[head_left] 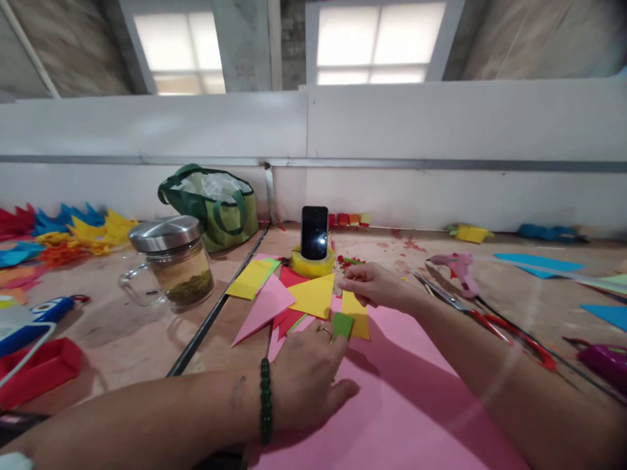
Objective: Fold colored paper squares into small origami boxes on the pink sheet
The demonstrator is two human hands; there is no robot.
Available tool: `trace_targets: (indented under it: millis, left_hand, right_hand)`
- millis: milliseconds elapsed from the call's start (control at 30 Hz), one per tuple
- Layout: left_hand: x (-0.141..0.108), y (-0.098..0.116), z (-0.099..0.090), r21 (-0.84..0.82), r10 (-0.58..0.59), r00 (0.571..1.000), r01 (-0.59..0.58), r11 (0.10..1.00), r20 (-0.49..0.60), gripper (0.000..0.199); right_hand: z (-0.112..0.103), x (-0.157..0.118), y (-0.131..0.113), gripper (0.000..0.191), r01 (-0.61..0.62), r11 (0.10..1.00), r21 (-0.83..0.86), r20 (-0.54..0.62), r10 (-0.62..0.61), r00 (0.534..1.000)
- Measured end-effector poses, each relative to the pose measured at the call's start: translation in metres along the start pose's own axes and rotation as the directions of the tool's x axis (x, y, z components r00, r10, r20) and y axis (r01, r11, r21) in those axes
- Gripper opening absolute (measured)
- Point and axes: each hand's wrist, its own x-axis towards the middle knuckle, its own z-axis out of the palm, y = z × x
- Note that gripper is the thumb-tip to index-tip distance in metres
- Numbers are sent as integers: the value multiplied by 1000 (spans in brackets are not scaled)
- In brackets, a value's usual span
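My left hand [313, 372], with a green bead bracelet [265, 401] and a ring, lies palm down over the pink sheet [401, 391], thumb stretched apart. A small green paper piece [343, 325] shows at its fingers; whether they merely touch it or grip it is unclear. My right hand [377, 285] hovers by the right of the paper pile with fingertips pinched; anything between them is too small to make out. Yellow [313, 296], pink [267, 305] and red [292, 277] paper pieces overlap just beyond my left hand.
A phone [314, 232] stands in a yellow tape roll [312, 262]. Left are a glass tea mug [179, 271], a green bag [210, 209] and a red paper tray [42, 372]. Right lie scissors [470, 310], a pink glue gun [460, 269] with cord, and blue paper [539, 263].
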Motion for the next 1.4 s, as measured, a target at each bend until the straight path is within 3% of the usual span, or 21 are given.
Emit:
trace_targets:
  millis: [67,233,400,600,667,733,867,967,1100,1300,1400]
  left_hand:
    - [4,-6,-1,-27,-16,1000,16,1000,-16,40]
    - [9,-12,-5,-76,-81,995,86,993,60,27]
    - [15,-23,-6,-231,-85,996,92,969,39,19]
    - [21,-37,0,-507,-57,998,64,860,28,44]
    - [20,-39,1,-463,-26,1000,29,886,13,58]
    - [18,-37,0,-345,11,1000,-10,938,0,59]
    - [10,-23,-7,6,107,992,-107,994,-64,30]
    - [5,-10,-14,179,192,981,-189,965,0,21]
    - [-1,2,-17,206,205,972,-225,952,114,23]
    - [-17,13,-20,169,227,968,-244,955,110,33]
    - [-22,7,-24,77,195,974,-205,976,117,20]
  right_hand:
    - [-1,-8,1,37,12,1000,-27,25,-12,1000]
    - [11,-22,14,28,25,996,-88,23,-23,999]
    - [17,-24,25,35,29,998,-51,19,-28,999]
    - [27,-18,32,37,-32,996,-84,-65,26,998]
    - [28,-18,31,37,-42,994,-98,-72,35,997]
    - [29,-20,28,45,-50,993,-104,-71,43,997]
    - [32,-25,21,78,-78,981,-177,-86,63,994]
    - [31,-22,20,83,-104,970,-218,-69,91,993]
    - [27,-12,24,72,-117,973,-201,-53,109,993]
    - [22,-4,29,54,-130,972,-193,-72,119,990]
    - [23,-4,29,48,-120,977,-176,-96,105,990]
